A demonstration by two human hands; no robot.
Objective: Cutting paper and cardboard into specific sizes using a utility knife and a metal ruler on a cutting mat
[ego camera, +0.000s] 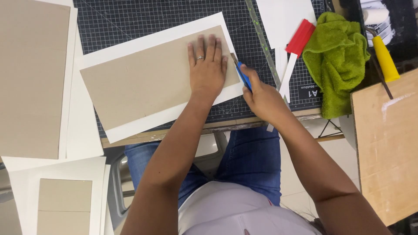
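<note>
A grey-brown cardboard panel [143, 82] lies on a larger white sheet [130, 52] on the dark gridded cutting mat [130, 17]. My left hand [207, 67] presses flat on the panel's right end, fingers spread, a ring on one finger. My right hand [261, 95] grips a blue-handled cutter [244, 75] at the right edge of the white sheet, its tip next to my left hand.
A long ruler [261, 39] lies diagonally on the mat. A red-handled scraper [296, 48], a green towel [337, 61] and a yellow-handled tool [385, 58] are at the right. A wooden board [387, 148] sits lower right. More cardboard-on-paper panels [32, 78] lie left.
</note>
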